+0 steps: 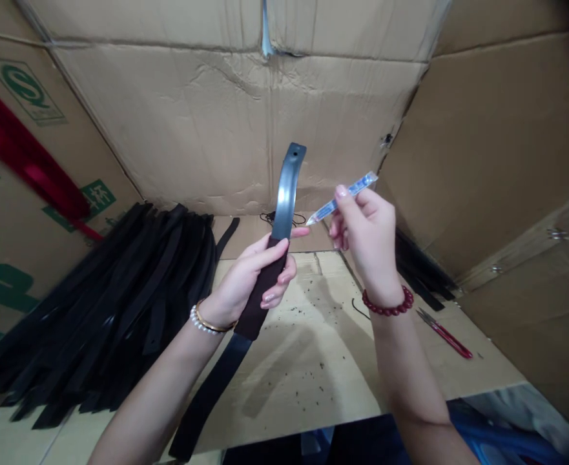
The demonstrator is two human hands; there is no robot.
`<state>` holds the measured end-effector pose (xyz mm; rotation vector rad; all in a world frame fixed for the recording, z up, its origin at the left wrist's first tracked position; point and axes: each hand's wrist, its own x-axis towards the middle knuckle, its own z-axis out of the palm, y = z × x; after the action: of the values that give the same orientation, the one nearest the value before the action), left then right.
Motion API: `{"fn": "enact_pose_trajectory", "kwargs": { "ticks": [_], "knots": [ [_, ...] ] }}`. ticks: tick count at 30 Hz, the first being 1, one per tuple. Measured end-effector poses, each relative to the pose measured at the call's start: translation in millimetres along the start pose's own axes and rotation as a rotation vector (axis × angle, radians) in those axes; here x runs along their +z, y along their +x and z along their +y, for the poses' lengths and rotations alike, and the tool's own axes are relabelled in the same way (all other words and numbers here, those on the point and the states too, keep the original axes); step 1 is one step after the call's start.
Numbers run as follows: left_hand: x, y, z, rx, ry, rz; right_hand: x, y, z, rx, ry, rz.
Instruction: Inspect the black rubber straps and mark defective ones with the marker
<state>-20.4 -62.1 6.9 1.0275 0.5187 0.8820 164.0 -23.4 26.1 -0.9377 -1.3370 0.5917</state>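
My left hand (233, 281) is closed around a black strap (287, 194) held at a slant above the work surface. A dark, thicker sleeve (261, 297) covers the strap's middle, under my fingers. The strap's glossy upper end curves and has a small hole; its other end hangs toward the lower left. In my right hand (369, 242) a slim clear tube with blue print (347, 197) is pinched between thumb and fingers. Its pointed tip faces down and left, close to my outstretched left index finger, just right of the strap. Whether they touch I cannot tell.
A large pile of black straps (119, 310) lies on the left; more dark strips (420, 271) lie at the right. Red-handled snips (451, 339) rest on the cardboard surface (323, 374) among small dark specks. Cardboard walls (206, 123) enclose it. A red strip (37, 155) hangs left.
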Motion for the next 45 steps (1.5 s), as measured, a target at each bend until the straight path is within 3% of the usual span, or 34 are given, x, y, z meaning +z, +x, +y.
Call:
{"fn": "enact_pose_trajectory", "kwargs": {
  "ticks": [3,6,9,12,15,18,21,22,24,25,27,29,36,41,43,45],
  "knots": [
    [2.4,-2,1,0.023,-0.030,0.031,-20,-1,26,0.020,-0.340,-0.002],
    [5.6,-2,-2,0.101,0.011,0.118,-56,-8,66,0.432,-0.583,-0.312],
    [7.4,1,-8,0.100,-0.022,0.131,-92,-22,101,0.594,-0.606,-0.409],
    [11.1,7,-21,0.041,-0.097,0.116,-118,-36,117,0.615,-0.677,-0.365],
    [19.8,12,-39,-0.011,-0.154,0.094,-129,-46,115,0.537,-0.796,-0.258],
    [30.8,14,-58,0.036,-0.185,0.174,-123,-61,97,0.430,-0.834,-0.206],
    [40.1,14,-73,0.147,-0.173,0.276,-100,-93,69,0.357,-0.698,-0.313],
    [42.6,14,-76,0.182,-0.164,0.305,-90,-107,59,0.338,-0.583,-0.408],
    [46.9,14,-80,0.247,-0.163,0.358,-69,-136,43,0.389,-0.113,-0.668],
    [48.6,14,-81,0.271,-0.170,0.373,-59,-149,37,0.440,0.074,-0.728],
    [50.5,13,-82,0.281,-0.185,0.363,-43,-171,33,0.518,0.412,-0.725],
    [50.5,11,-83,0.257,-0.170,0.342,-33,-184,35,0.577,0.526,-0.671],
    [46.5,1,-86,0.248,-0.106,0.464,-29,-198,46,0.594,0.524,-0.513],
    [37.7,-7,-81,0.124,-0.125,0.263,-38,-199,36,0.695,0.585,-0.465],
    [26.3,-14,-79,0.061,-0.044,0.220,-52,-184,29,0.642,0.429,-0.443],
    [8.3,-23,-79,0.062,0.129,0.304,-74,-158,27,0.474,0.122,-0.397]
  ]
}}
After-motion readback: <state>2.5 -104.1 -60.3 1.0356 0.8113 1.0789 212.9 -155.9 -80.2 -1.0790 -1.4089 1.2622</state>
